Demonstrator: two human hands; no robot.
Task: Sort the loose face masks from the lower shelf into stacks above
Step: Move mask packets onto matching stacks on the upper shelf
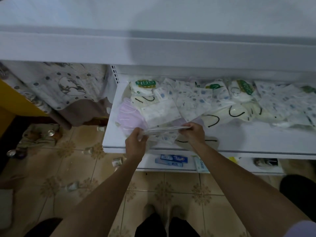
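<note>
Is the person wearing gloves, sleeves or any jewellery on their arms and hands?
No gloves: the left hand and right hand are bare, with no ring, watch or bracelet visible. Both forearms are uncovered down to the bottom of the picture. Only in the lower right corner does the edge of a pale lilac sleeve show on the right arm.

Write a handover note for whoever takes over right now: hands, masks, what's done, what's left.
Left hand and right hand: each pinches one end of a thin bundle of packaged masks, held edge-on over the shelf front.
Loose masks lie scattered across the mask shelf, with purple ones at its left end.
Done: no stack shows on the upper shelf.
Left: nearly the whole pile.
</note>
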